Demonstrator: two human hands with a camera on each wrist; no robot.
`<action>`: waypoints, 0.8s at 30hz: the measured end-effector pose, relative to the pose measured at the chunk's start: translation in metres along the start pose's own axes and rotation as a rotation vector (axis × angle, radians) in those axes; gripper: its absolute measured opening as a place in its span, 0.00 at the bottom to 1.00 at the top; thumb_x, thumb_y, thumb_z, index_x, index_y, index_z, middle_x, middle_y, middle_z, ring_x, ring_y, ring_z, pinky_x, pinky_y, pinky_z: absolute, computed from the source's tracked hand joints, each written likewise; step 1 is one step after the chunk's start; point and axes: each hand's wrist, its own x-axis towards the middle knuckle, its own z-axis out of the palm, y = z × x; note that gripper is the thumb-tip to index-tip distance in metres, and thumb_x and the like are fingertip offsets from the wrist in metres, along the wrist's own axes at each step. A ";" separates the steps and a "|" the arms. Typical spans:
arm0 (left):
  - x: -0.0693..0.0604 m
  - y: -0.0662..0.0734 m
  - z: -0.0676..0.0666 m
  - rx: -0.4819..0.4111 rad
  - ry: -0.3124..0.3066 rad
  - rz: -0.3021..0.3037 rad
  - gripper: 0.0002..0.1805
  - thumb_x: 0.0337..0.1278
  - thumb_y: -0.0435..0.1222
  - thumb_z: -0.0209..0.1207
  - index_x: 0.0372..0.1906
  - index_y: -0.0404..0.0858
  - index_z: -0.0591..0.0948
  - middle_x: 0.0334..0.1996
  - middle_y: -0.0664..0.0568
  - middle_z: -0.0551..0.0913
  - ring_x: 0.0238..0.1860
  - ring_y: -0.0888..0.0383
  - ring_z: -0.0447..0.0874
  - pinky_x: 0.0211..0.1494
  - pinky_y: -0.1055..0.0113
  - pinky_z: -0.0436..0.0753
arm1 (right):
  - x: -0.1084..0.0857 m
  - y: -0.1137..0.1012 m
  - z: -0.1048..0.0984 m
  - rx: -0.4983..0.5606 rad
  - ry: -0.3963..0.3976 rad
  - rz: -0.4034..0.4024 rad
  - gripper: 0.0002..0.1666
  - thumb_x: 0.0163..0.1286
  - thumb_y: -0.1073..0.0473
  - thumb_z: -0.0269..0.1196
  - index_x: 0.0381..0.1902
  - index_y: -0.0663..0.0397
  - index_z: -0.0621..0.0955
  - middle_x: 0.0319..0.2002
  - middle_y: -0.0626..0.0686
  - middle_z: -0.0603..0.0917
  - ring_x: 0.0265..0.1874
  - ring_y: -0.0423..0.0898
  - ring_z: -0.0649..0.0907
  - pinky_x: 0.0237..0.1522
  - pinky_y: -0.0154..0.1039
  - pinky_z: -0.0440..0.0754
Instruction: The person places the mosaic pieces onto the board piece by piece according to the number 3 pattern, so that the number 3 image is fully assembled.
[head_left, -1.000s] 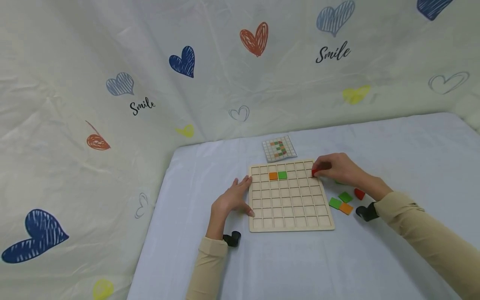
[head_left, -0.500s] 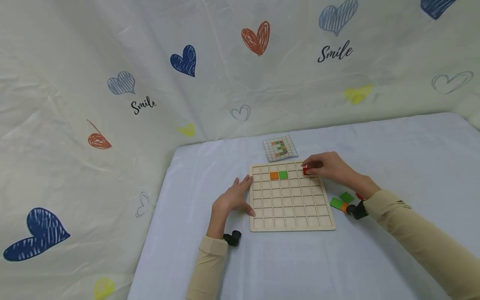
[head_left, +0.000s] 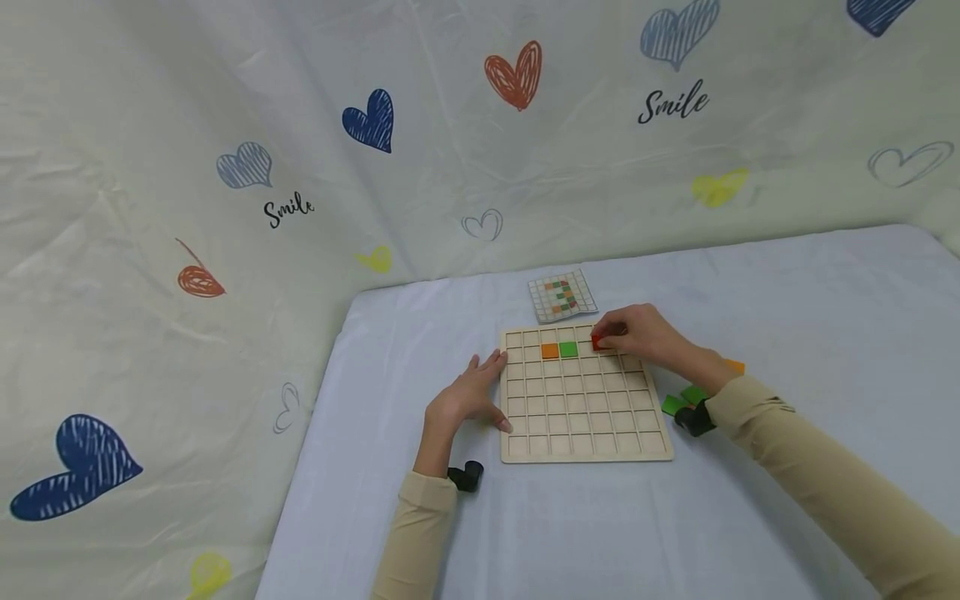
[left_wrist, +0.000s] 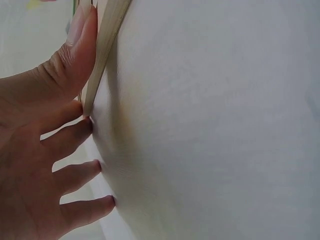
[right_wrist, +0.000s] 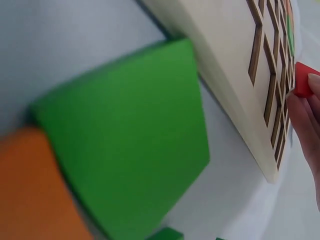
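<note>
A wooden grid board [head_left: 585,406] lies on the white table, with an orange tile [head_left: 550,351] and a green tile [head_left: 568,349] side by side in its upper rows. The left hand [head_left: 467,397] rests at the board's left edge, fingers spread; the left wrist view shows its thumb [left_wrist: 80,45] against the board's rim [left_wrist: 102,55]. Over the upper right of the board, the right hand [head_left: 643,335] pinches a red tile [head_left: 597,342], also visible in the right wrist view as a red piece [right_wrist: 303,80] between thumb and fingers.
A card with a coloured grid pattern [head_left: 562,297] lies behind the board. Right of it are loose green tiles [head_left: 693,394] and an orange tile [head_left: 735,366], partly hidden by the right arm. A green tile [right_wrist: 130,140] fills much of the right wrist view.
The right hand has moved left with the red tile, from the board's right edge to over its upper cells. The left hand has stayed at the left edge.
</note>
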 end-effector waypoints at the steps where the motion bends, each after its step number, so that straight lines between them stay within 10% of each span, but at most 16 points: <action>1: 0.000 0.000 0.000 0.001 0.000 -0.001 0.66 0.40 0.37 0.82 0.84 0.47 0.53 0.84 0.58 0.47 0.85 0.45 0.35 0.81 0.40 0.55 | 0.001 -0.001 0.001 0.001 -0.002 -0.004 0.09 0.68 0.66 0.68 0.44 0.62 0.89 0.40 0.57 0.91 0.40 0.52 0.88 0.46 0.51 0.85; 24: -0.001 0.002 -0.002 -0.003 -0.005 0.000 0.67 0.39 0.37 0.82 0.84 0.47 0.53 0.84 0.58 0.47 0.85 0.44 0.35 0.81 0.40 0.55 | 0.014 -0.013 0.015 -0.055 -0.027 -0.005 0.06 0.68 0.67 0.67 0.39 0.64 0.90 0.37 0.58 0.90 0.39 0.55 0.86 0.43 0.52 0.84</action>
